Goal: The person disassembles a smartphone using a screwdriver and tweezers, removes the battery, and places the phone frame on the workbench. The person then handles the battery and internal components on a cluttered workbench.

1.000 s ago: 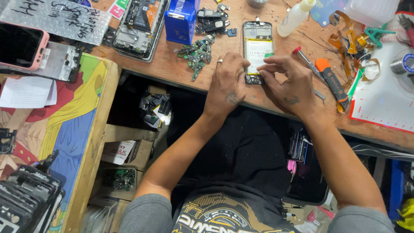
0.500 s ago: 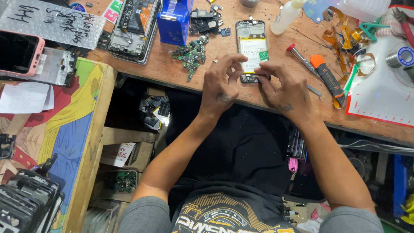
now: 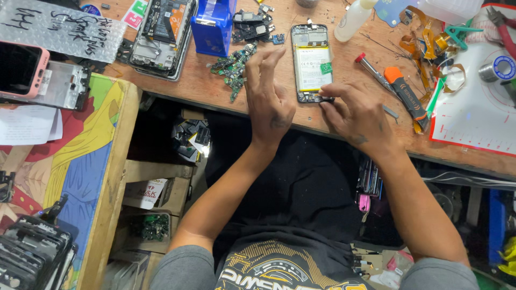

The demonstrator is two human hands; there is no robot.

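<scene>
An opened phone (image 3: 312, 62) with its back off and a pale battery showing lies on the wooden workbench (image 3: 204, 86). My right hand (image 3: 357, 115) pinches a small dark part at the phone's lower edge. My left hand (image 3: 269, 94) hovers just left of the phone with fingers spread and lifted, holding nothing. A heap of small green circuit boards (image 3: 234, 67) lies by my left fingertips.
A red-tipped tool (image 3: 373, 72) and an orange-handled tool (image 3: 406, 96) lie right of the phone, beside a white mat (image 3: 478, 113) with a solder reel (image 3: 502, 67). A blue box (image 3: 212, 24), another dismantled phone (image 3: 161, 35) and a pink-cased phone (image 3: 21, 67) sit at the left.
My left hand has lifted off the phone's lower edge and spread its fingers. My right hand stays pinching at the phone's bottom. The camera view has shifted slightly.
</scene>
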